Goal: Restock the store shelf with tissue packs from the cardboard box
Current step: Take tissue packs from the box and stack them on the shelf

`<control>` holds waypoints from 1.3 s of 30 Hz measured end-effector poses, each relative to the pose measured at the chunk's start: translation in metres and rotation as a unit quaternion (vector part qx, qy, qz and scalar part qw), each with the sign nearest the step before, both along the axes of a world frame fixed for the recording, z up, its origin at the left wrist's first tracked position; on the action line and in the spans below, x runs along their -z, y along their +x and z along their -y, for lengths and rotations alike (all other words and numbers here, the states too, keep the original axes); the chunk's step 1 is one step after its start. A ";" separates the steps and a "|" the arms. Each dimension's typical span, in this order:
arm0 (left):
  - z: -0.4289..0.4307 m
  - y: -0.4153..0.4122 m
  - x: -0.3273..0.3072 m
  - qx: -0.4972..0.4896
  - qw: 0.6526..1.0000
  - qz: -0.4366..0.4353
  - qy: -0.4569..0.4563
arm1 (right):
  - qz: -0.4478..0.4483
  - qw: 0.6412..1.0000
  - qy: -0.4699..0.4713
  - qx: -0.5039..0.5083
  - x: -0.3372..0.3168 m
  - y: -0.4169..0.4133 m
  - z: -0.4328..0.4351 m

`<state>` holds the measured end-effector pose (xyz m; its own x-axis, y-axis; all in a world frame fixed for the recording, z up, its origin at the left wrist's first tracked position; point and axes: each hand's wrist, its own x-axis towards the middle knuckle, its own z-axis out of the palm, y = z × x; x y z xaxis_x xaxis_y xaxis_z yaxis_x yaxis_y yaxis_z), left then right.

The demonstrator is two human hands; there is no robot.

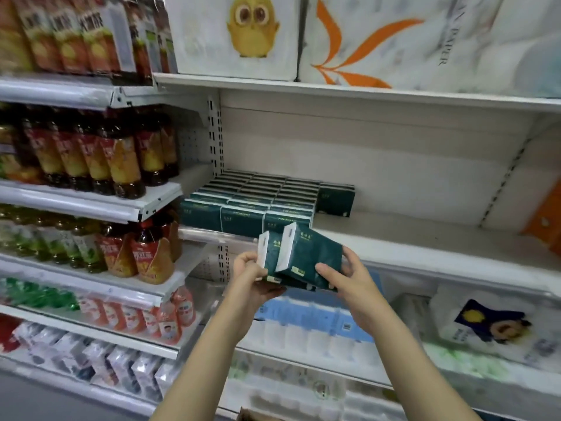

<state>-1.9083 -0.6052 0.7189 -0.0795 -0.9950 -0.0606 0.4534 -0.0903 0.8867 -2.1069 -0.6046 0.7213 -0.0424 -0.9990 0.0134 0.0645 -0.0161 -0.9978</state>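
The left grip (252, 276) curls under one dark green tissue pack (271, 256), thumb by its white end. The right grip (346, 278) clasps a second pack (312, 253) just beside it; the two packs touch and are tilted. Beyond the grips, a stocked row (243, 214) fills the left of the shelf (409, 235), with bare board to the right. With both soft packs carried together, one could slip from the fingers or knock the front row askew.

Bottled drinks (91, 159); chick-printed paper pack (233, 34) above.
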 end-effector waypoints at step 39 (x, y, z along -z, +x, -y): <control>0.291 -0.115 -0.059 -0.139 0.939 0.309 -0.053 | -0.166 0.972 -0.025 0.162 0.031 -0.123 0.257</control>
<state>-2.0230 -0.8958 0.7784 0.2032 -0.9750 0.0903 -0.1579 0.0584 0.9857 -2.2301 -0.8612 0.6902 -0.3392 -0.9319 0.1286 -0.2783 -0.0312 -0.9600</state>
